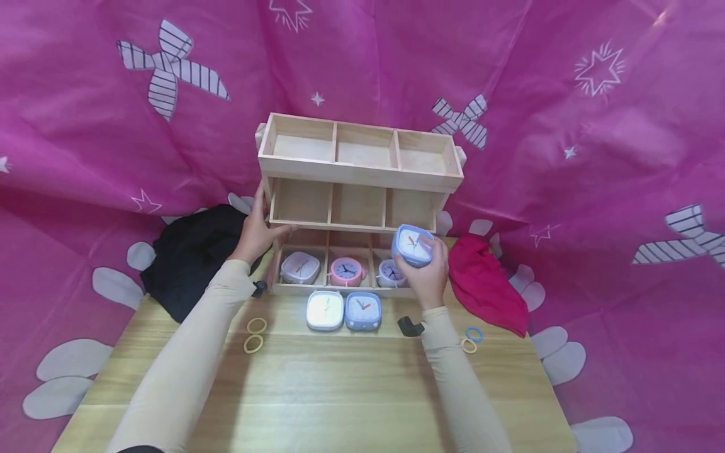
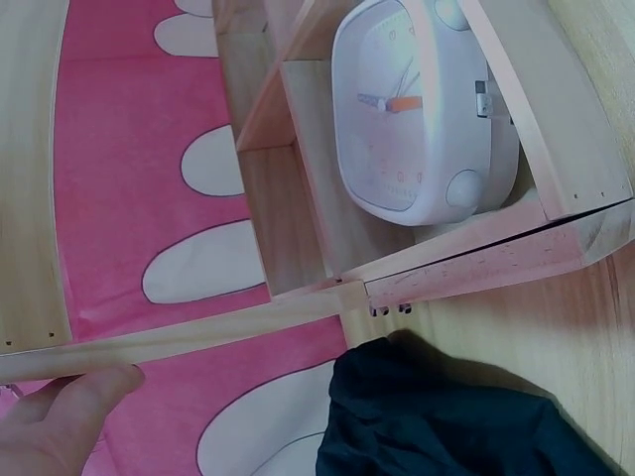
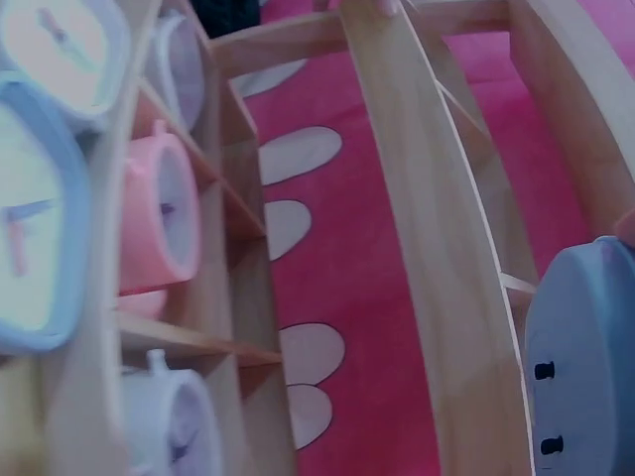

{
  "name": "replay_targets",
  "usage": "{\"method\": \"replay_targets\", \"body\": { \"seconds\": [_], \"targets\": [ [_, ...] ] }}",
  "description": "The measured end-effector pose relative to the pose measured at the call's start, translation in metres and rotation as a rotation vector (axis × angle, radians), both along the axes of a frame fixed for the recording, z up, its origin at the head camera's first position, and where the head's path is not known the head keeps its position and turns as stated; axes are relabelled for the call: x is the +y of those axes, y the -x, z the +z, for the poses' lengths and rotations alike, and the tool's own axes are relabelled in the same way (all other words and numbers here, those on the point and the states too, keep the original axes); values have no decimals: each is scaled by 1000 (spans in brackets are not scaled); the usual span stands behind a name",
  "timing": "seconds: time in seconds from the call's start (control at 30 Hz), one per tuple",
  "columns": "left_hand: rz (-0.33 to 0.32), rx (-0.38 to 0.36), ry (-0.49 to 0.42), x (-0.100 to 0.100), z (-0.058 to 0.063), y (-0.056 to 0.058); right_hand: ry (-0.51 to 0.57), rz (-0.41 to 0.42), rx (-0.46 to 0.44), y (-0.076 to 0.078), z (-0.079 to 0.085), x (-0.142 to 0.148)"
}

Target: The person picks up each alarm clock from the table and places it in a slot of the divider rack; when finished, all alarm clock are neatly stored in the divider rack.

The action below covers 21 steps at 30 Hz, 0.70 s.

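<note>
A wooden three-tier box (image 1: 362, 171) stands opened out in steps, each tier split into compartments. My left hand (image 1: 255, 234) grips the middle tier's left front corner, thumb along the wood. Held in my right hand (image 1: 429, 274) is a blue square alarm clock (image 1: 412, 245), face up, close by that tier's right front corner. The bottom tier holds a white square clock (image 2: 382, 109), a pink round clock (image 1: 346, 272) and a pale round clock (image 1: 391, 272). In front of the box lie a white square clock (image 1: 325, 310) and another blue clock (image 1: 363, 311).
Black cloth (image 1: 192, 258) lies at the left of the wooden table (image 1: 351, 390), red cloth (image 1: 487, 283) at the right. Yellow rings (image 1: 253, 343) are near the left forearm; a blue ring (image 1: 474, 334) and a pale ring (image 1: 468, 346) are by the right. A pink patterned curtain (image 1: 362, 63) hangs behind.
</note>
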<state>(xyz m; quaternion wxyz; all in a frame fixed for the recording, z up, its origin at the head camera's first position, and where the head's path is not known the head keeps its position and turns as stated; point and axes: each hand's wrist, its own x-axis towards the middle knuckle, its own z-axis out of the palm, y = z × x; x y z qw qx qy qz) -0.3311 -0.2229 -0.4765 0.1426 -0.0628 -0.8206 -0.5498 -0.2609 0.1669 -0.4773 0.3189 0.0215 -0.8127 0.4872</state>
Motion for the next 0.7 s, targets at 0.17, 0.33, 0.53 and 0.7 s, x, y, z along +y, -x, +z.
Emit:
{"method": "replay_targets", "body": {
  "seconds": [0.17,0.33,0.53,0.7],
  "targets": [
    [-5,-8,3,-2,-1,0,-30,-32,-19,28,14,-11],
    [2,-5,6,-3,-1,-1,-116,-53,-65,52,26,-15],
    [4,-2,2,-3,-1,-2,-215,-91,-148,72,36,-18],
    [-2,1,-9,-2,0,-2,-233,-79,-146,87,38,-21]
  ]
}}
